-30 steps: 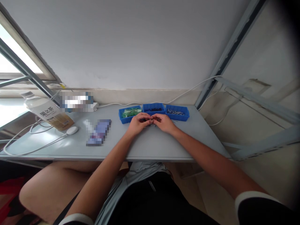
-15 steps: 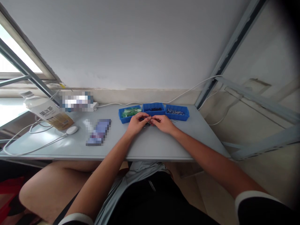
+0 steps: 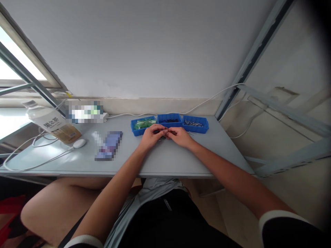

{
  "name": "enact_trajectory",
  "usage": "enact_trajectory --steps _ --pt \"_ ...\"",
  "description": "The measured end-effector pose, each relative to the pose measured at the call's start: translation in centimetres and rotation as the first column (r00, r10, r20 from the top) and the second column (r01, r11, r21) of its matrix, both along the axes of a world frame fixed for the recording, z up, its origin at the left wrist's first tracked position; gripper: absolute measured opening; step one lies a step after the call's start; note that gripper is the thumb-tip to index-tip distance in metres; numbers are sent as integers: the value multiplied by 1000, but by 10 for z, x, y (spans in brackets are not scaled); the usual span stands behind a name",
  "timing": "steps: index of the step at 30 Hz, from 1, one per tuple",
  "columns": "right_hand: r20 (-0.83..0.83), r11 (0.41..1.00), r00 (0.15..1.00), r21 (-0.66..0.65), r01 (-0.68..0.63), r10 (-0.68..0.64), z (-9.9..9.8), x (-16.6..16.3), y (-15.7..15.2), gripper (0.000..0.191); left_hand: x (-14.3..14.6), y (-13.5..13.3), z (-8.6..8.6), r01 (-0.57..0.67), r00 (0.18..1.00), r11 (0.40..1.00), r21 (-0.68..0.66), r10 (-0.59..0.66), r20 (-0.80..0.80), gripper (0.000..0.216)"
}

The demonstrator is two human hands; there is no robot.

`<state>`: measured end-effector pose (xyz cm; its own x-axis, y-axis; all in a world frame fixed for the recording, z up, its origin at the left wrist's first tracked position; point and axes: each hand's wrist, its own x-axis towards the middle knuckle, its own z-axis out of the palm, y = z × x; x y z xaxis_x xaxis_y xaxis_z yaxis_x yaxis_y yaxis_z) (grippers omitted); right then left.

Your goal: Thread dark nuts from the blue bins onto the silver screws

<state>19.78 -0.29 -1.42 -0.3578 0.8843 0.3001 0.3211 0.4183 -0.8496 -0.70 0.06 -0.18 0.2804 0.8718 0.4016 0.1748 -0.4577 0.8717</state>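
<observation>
**Q:** Right, hands first. How do they stand?

**A:** Both are low over the tabletop with the fingertips meeting. My left hand and right hand are drawn close, and each pinches an end of one small dark part. It is too small to identify.

**Q:** Where does it lie, and along what axis?

**A:** It sits between the two pinches, at the centre line of the tabletop. As far as I can tell its long axis runs left to right, bridging the fingertips. Neither hand is nearer, since each has an end.

**Q:** What is directly beyond it?

**A:** There is a row of three blue bins side by side, just past the fingertips. The middle bin holds dark pieces and lies straight behind the part. The green-filled bin is nearer my left hand, and the right-hand bin, with metallic bits, is nearer my right.

**Q:** And farther out?

**A:** Well off to my left are a phone, a white puck on a lead, and a tilted bottle. A white cable runs along the wall behind the bins.
</observation>
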Motion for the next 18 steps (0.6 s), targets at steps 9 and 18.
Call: enact_trajectory --steps 9,18 --pt "-1 1000 1000 16 -23 23 6 -1 -5 25 -1 1 -2 -15 1000 1000 -12 15 -19 31" --pt "6 999 1000 32 -14 13 2 -1 -2 21 -1 0 -2 28 999 999 -22 -27 28 29"
